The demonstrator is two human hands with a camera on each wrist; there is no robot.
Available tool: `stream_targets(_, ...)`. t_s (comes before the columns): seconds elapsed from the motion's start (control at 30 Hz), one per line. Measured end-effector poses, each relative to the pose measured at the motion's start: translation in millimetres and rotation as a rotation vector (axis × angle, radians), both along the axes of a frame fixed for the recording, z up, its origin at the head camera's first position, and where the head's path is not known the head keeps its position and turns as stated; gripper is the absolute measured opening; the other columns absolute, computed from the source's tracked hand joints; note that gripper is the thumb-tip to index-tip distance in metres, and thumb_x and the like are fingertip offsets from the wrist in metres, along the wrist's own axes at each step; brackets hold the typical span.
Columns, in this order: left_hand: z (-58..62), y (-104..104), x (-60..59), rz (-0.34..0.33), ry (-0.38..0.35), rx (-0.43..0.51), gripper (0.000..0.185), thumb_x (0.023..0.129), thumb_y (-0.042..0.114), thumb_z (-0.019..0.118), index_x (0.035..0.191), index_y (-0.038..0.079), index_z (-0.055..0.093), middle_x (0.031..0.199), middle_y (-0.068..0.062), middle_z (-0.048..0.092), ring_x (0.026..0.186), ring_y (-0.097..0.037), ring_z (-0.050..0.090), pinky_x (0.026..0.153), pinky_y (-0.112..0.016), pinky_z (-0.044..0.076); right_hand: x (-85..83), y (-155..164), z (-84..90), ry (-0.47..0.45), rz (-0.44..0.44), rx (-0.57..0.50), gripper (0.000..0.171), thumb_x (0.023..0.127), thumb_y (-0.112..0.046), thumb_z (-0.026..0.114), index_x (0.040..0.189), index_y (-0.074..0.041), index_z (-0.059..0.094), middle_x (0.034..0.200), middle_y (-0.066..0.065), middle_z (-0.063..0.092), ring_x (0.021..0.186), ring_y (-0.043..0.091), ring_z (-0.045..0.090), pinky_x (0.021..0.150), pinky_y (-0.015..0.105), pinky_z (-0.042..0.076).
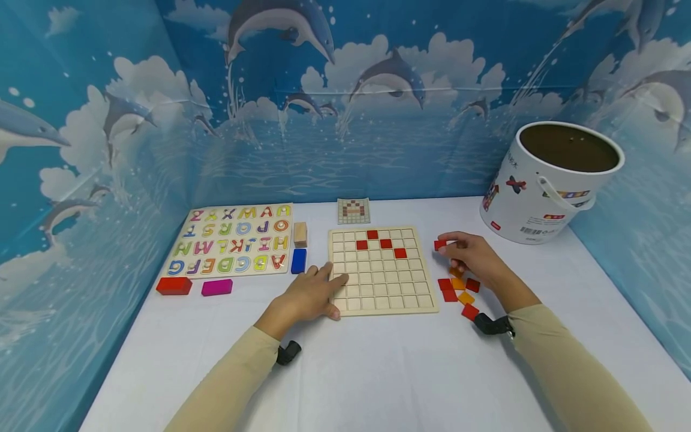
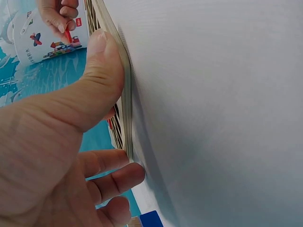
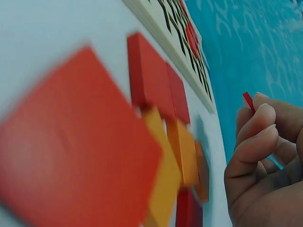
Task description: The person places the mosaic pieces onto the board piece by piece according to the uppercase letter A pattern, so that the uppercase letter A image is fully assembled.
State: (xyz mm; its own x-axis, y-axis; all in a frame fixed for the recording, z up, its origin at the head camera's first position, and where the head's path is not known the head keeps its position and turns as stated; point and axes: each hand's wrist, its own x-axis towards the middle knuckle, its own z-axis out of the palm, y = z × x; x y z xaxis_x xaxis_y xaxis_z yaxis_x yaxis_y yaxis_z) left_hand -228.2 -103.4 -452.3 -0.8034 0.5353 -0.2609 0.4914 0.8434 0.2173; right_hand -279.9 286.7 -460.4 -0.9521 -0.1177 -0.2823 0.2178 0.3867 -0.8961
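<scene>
Now red tile flat, edge boardward

Place: a staged play or recording booth, not a lived-in room.
Walls: a dolphin backdrop of printed sea and clouds closes in three sides.
Surface: a white table.
Contents: children's toys, namely an alphabet puzzle board, a wooden grid board, coloured tiles and a toy bucket.

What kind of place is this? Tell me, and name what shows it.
Probably a staged tabletop play or recording booth: a white table walled by dolphin backdrop panels, with a grid board and alphabet puzzle.
</scene>
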Motion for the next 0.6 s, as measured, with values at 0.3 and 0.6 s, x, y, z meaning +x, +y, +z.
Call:
stream_targets(0.3, 0.2, 0, -0.1, -0.005, 0.003, 0.0, 0.086, 0.083, 0.049, 0.076, 0.158, 0.024, 0.041, 0.165, -0.02, 0.028, 0.142, -0.04, 0.037, 0.111, -0.059, 0.036, -2.1, -43, -1.9, -0.026, 0.081, 0.025, 0.047, 0.096, -0.024, 0.073, 0.135, -0.009, 0.051, 0.096, 0.012, 0.06, 0.068, 0.02, 0.055, 0.059, 0.027, 0.046)
stream_targets(0.6, -0.3, -2, -0.4, -0.007, 0.0, 0.005, 0.086, 0.084, 0.049, 0.076, 0.158, 0.023, 0.04, 0.165, -0.02, 0.028, 0.143, -0.04, 0.036, 0.111, -0.059, 0.035, -1.6, -69, -7.9, 0.06, 0.184, 0.2, 0.03, 0.094, -0.016, 0.073, 0.119, -0.007, 0.06, 0.087, 0.008, 0.055, 0.062, 0.02, 0.052, 0.055, 0.028, 0.043)
